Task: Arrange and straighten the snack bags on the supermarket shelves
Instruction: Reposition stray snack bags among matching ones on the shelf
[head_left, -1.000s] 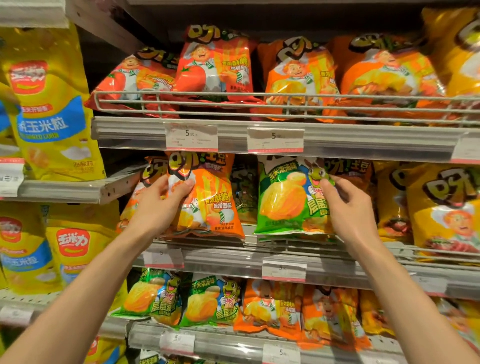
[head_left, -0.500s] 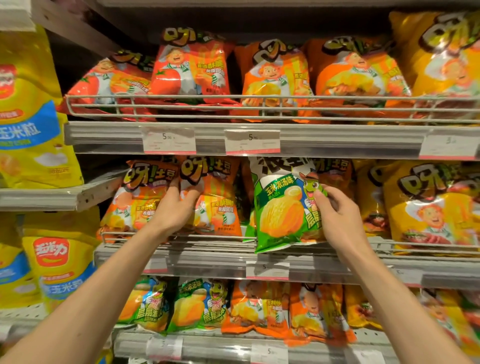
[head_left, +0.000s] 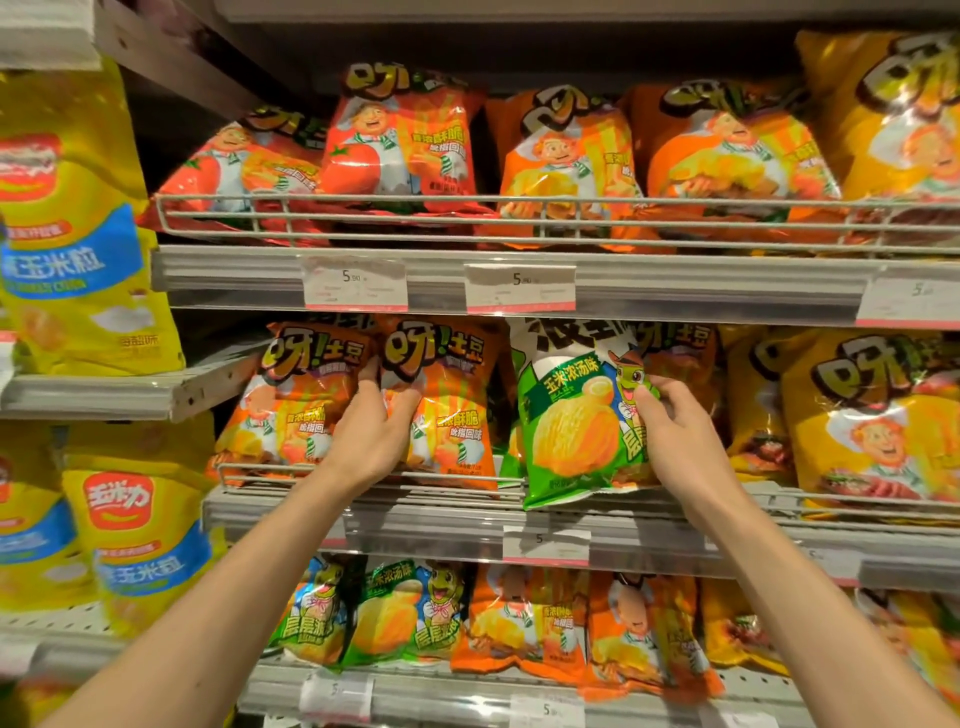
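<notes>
With your right hand (head_left: 675, 431) pinching the green corn-soup chip bag (head_left: 571, 415) and left hand (head_left: 376, 431) gripping the orange potato chip bag (head_left: 447, 410) beside it, seat both upright behind the wire rail (head_left: 363, 475).

Green bag (head_left: 574, 426): glossy plastic film, crinkled, bright glare patches.
Orange bags (head_left: 447, 410): same shiny film, creased at the seams.
Yellow bags (head_left: 78, 249): smoother, glossy plastic.
Wire rail (head_left: 467, 218): thin metal rod, pale painted finish.
Shelf edge (head_left: 675, 286): grey, smooth, dull sheen; metal or plastic, cannot tell.
Price tags (head_left: 355, 283): matt white paper behind clear strip.
</notes>
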